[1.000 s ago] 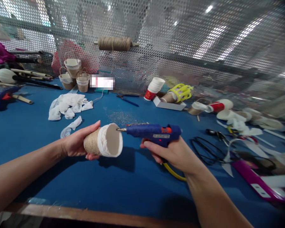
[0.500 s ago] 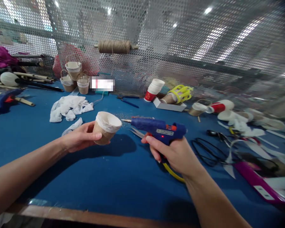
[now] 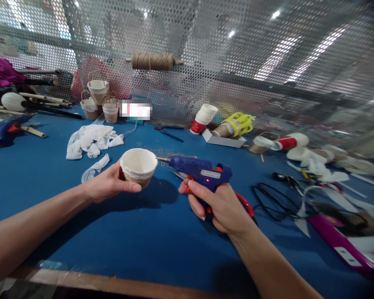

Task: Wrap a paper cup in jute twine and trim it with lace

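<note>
My left hand is closed round a small paper cup, brown below with a white fabric-like band at the rim. The cup is tipped a little, so its white inside shows. In my right hand is a blue glue gun with a red light lit on its side; my fingers wrap its handle at the orange trigger. Its metal nozzle points left and meets the cup's right rim, though I cannot tell if it touches. Scissors lie partly hidden behind the gun.
White fabric scraps lie left of centre, with several handled cups behind. A second glue gun rests far left. Twine hangs on the mesh. Stacked paper cups, a black cable and a purple power strip are rightward.
The cup has turned so its opening faces me more. My right hand and the glue gun have shifted left, bringing the nozzle to the cup's rim.
</note>
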`<state>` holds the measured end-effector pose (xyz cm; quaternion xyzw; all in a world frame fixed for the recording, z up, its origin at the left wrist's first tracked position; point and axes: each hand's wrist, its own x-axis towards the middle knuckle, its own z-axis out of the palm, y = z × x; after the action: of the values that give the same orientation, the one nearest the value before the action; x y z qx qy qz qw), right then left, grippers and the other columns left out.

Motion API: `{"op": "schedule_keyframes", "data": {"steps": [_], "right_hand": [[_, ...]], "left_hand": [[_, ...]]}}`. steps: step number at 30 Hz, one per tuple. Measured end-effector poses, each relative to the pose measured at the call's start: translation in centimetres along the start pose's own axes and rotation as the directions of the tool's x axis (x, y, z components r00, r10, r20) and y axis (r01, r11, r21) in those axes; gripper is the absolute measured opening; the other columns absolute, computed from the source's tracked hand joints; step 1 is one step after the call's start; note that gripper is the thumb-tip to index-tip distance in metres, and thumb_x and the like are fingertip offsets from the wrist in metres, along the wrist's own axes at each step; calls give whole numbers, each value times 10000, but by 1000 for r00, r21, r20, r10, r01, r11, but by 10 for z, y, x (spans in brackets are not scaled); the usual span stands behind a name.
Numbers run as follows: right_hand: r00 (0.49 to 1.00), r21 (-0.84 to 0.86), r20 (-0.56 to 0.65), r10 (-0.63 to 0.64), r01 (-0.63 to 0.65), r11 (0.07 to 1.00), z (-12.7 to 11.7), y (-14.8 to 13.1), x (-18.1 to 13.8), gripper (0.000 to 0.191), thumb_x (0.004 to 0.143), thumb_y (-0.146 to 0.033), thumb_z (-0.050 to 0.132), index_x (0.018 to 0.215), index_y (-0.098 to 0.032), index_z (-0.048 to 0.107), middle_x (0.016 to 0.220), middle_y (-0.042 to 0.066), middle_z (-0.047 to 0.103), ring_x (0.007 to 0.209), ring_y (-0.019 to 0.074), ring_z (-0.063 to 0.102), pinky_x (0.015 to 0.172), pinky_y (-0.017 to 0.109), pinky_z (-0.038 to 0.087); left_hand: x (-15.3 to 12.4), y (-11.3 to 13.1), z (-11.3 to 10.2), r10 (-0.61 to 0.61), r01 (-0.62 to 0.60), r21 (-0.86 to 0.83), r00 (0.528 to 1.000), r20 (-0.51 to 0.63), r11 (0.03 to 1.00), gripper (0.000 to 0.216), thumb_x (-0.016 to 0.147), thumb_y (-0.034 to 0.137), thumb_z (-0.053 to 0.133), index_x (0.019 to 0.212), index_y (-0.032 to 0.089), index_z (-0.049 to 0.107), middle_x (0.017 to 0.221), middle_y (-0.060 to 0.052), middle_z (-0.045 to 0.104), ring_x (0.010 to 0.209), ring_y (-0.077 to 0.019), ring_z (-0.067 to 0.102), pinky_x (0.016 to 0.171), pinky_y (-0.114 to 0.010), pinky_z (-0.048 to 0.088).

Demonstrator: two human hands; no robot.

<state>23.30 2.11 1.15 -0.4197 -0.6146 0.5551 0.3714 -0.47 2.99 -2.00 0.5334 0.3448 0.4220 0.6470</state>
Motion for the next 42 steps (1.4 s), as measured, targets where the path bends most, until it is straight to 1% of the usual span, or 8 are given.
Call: {"op": "schedule_keyframes", "data": {"steps": [5, 10, 20, 26, 29, 33, 39, 42], "right_hand": [[995, 118, 22, 94, -96, 988, 7, 2, 1, 260, 792, -383, 576, 705, -141, 610, 344, -72, 432, 297, 30, 343, 339, 177, 252], [993, 93, 37, 111, -114, 989, 14, 0, -3, 231, 787, -361, 582, 720, -143, 621, 351, -66, 455, 304, 31, 361, 343, 175, 265], [997, 107, -42, 64, -60, 992, 15, 0, -2, 252, 787, -386, 577, 715, -147, 615, 349, -68, 443, 314, 34, 367, 349, 175, 272], [998, 85, 15, 62, -63, 994, 19, 3, -4, 236, 786, -374, 581, 727, -149, 618, 354, -67, 448, 317, 41, 381, 346, 178, 286], [999, 75, -16, 34, -33, 997, 17, 2, -3, 238, 797, -374, 565, 733, -150, 615, 357, -70, 444, 320, 40, 374, 348, 181, 286], [998, -35, -66, -24, 22, 999, 10, -1, -3, 235, 812, -359, 557, 725, -147, 611, 354, -65, 454, 320, 49, 386, 352, 198, 292], [992, -246, -74, -99, 78, 966, 4, -3, -5, 237, 836, -357, 541, 760, -148, 620, 400, -52, 492, 363, 76, 442, 404, 236, 369], [994, -331, -71, -89, 60, 942, 3, -4, -5, 261, 830, -382, 539, 757, -144, 620, 405, -48, 496, 369, 79, 454, 421, 238, 398]], "left_hand": [[0, -3, 0, 0, 0, 32, 1000, 3, 999, 675, 568, 292, 750, 1164, 143, 471, 1086, -105, 610, 1030, -271, 534, 915, -394, 377], [0, -6, 2, -4, 4, 6, 1000, -10, 1000, 684, 553, 311, 762, 1148, 120, 484, 1096, -123, 607, 1022, -274, 538, 902, -388, 380], [0, -6, 4, -38, 45, -141, 998, 53, 989, 685, 548, 337, 791, 1135, 125, 508, 1138, -140, 595, 1067, -291, 529, 931, -400, 371], [-1, -9, 5, -49, 69, -168, 992, 118, 983, 679, 573, 341, 786, 1148, 121, 500, 1122, -146, 599, 1057, -276, 539, 943, -405, 356], [-1, -8, 5, -54, 75, -167, 990, 128, 983, 676, 575, 354, 782, 1141, 113, 502, 1125, -157, 594, 1059, -279, 539, 944, -412, 355], [-1, -5, 4, -29, 36, -92, 997, 78, 995, 695, 568, 361, 774, 1148, 117, 480, 1149, -157, 576, 1055, -285, 537, 931, -411, 374], [0, -2, 0, 94, -59, 261, 988, -122, 964, 660, 588, 306, 744, 1135, 172, 400, 1118, -91, 566, 1066, -251, 518, 932, -380, 391], [0, -2, 0, 152, -96, 331, 977, -147, 939, 649, 589, 309, 736, 1111, 179, 373, 1091, -75, 557, 1052, -239, 524, 913, -362, 409]]}}
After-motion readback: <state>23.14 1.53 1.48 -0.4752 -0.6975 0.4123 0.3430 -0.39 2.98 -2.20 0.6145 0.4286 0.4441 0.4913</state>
